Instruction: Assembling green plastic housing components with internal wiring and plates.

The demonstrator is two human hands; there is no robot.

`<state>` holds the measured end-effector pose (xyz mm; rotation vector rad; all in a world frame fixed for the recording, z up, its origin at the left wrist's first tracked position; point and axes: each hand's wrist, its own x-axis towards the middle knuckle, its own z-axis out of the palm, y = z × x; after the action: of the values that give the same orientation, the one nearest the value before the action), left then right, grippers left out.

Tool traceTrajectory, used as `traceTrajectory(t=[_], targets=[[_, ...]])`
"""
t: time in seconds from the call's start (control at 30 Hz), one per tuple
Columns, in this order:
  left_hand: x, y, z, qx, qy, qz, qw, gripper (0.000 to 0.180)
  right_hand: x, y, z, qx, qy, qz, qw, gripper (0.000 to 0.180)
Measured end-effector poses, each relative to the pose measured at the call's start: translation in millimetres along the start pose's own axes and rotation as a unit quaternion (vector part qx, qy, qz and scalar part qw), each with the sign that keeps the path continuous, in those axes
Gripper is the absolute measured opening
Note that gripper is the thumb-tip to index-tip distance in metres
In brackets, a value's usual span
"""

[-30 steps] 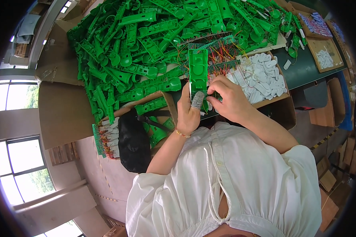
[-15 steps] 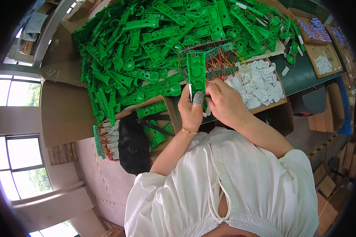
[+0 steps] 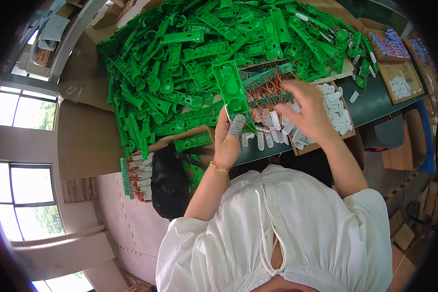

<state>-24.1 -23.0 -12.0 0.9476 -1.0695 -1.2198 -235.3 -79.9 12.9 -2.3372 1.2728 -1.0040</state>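
My left hand (image 3: 226,148) grips the lower end of a long green plastic housing half (image 3: 230,85), its hollow side facing up. The thumb, in a grey finger cot (image 3: 236,125), presses on it, and a thin wire shows by its lower end. To the right, my right hand (image 3: 310,114) is raised with fingers and thumb apart and nothing visible between them. Beneath and beside that hand are green circuit boards (image 3: 276,73) with red and yellow wires, and a carton of small white plastic pieces (image 3: 332,104).
A large heap of green housings (image 3: 180,53) spreads over the table's far side. A black bag (image 3: 169,182) hangs at the front left, beside wired boards (image 3: 138,177). To the right are the dark green tabletop (image 3: 362,100) and a shallow box of white parts (image 3: 400,87).
My right hand has left the green housing and moved right and up, its fingers spreading. My left hand has shifted slightly left with the housing, which now tilts left.
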Motion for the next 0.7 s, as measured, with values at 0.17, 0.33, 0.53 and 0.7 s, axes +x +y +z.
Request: traceTrajectory(t=[0.17, 0.33, 0.53, 0.7], targets=[[-11.1, 12.4, 18.2, 0.078, -0.104, 0.051, 0.990, 0.045, -10.9, -32.6, 20.6, 0.539, -0.138, 0.108, 0.824, 0.041], [-17.8, 13.8, 21.0, 0.158, -0.076, 0.150, 0.973, 0.044, -16.5, -47.8, 19.8, 0.405, -0.046, -0.008, 0.913, 0.025], [-23.2, 9.3, 23.3, 0.181, -0.070, 0.178, 0.965, 0.049, -27.8, -52.5, 22.3, 0.400, 0.016, -0.003, 0.916, 0.024], [-22.8, 14.6, 21.8, 0.073, -0.135, 0.101, 0.983, 0.052, -29.2, -52.3, 19.8, 0.489, 0.001, 0.042, 0.871, 0.029]])
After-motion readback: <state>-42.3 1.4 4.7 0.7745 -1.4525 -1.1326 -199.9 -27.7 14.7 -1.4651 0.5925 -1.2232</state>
